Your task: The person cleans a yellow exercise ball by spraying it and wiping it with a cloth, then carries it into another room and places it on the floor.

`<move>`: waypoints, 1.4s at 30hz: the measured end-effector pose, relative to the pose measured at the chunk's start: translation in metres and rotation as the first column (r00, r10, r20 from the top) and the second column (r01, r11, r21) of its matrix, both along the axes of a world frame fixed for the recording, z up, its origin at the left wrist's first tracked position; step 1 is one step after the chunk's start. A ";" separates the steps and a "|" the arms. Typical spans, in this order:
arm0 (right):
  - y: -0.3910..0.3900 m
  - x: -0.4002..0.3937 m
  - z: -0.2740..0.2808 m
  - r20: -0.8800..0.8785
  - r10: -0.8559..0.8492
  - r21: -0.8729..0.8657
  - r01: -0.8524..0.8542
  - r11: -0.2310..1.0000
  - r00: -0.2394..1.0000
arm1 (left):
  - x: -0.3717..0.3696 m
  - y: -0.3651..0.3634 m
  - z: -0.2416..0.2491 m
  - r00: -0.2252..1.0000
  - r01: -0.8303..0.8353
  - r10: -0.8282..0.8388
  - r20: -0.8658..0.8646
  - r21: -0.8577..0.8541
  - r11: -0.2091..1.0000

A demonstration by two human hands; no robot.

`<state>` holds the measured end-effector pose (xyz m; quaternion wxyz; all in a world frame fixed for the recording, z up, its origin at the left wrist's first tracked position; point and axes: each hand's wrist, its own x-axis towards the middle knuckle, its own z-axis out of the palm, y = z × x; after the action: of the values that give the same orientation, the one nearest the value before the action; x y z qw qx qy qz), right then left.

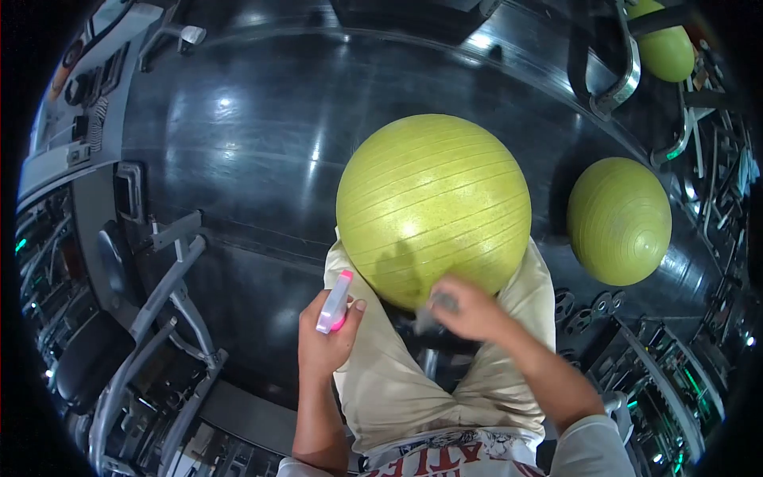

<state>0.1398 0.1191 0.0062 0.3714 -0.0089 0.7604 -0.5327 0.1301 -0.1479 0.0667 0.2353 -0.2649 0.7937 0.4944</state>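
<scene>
A large yellow-green exercise ball (pixel 433 199) rests between the person's knees, with fine ridges around it. My left hand (pixel 330 330) is wrapped round a spray bottle (pixel 335 302) with a pink and white top, over the left thigh beside the ball. At the lower front of the ball, my right hand (pixel 465 308) is closed on a greyish cloth (pixel 433 314), blurred by motion. Whether the cloth touches the ball cannot be made out. The beige trousers (pixel 389 374) show below both hands.
A second yellow-green ball (pixel 620 221) lies on the dark floor (pixel 262 159) to the right, and a third (pixel 666 52) is at the upper right. Gym machine frames (pixel 171 298) stand at the left. Weight plates (pixel 580 318) and a rack are at the lower right.
</scene>
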 end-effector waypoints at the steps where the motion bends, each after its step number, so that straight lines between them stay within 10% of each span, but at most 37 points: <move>1: 0.007 -0.034 0.007 0.058 -0.091 -0.016 0.092 0.996 0.994 | 0.001 -0.008 -0.003 1.000 -0.016 0.016 0.014 -0.014 1.000; 5: 0.022 -0.176 0.005 -0.225 -0.262 0.117 0.293 0.949 0.938 | 0.003 -0.035 -0.010 0.998 0.031 -0.026 0.052 -0.095 0.995; 11: -0.044 -0.276 -0.114 -0.412 0.057 0.456 0.152 0.877 0.909 | 0.017 -0.060 -0.020 0.992 0.037 -0.029 0.123 -0.057 0.998; 14: -0.114 -0.235 -0.127 -0.271 0.545 0.770 -0.161 0.617 0.793 | 0.018 -0.066 -0.019 0.987 0.001 0.006 0.160 -0.045 0.999; 20: -0.194 -0.108 -0.095 -0.142 0.898 0.768 -0.525 0.365 0.417 | 0.010 -0.084 -0.031 0.975 -0.119 0.122 0.188 -0.025 0.993; 27: -0.137 0.016 -0.066 -0.163 0.981 0.592 -0.786 0.181 0.103 | 0.017 -0.106 -0.028 0.960 -0.223 0.214 0.181 0.029 0.974; 31: -0.140 -0.013 -0.037 -0.098 0.935 0.406 -0.844 0.350 0.341 | 0.024 -0.113 -0.025 0.973 -0.174 0.171 0.152 0.004 0.985; 36: -0.191 -0.128 -0.051 -0.371 0.675 0.621 -0.370 0.691 0.638 | 0.026 -0.108 -0.026 0.985 -0.110 0.112 0.133 -0.020 0.994; 42: -0.210 -0.198 -0.149 -0.191 0.680 0.853 -0.224 0.472 0.708 | 0.013 -0.095 -0.016 0.997 -0.061 0.062 0.035 -0.012 0.998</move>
<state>-0.0581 -0.0911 -0.1429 0.2540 -0.1973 0.9469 -0.0003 0.1432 -0.2430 0.0507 0.2324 -0.2992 0.7836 0.4924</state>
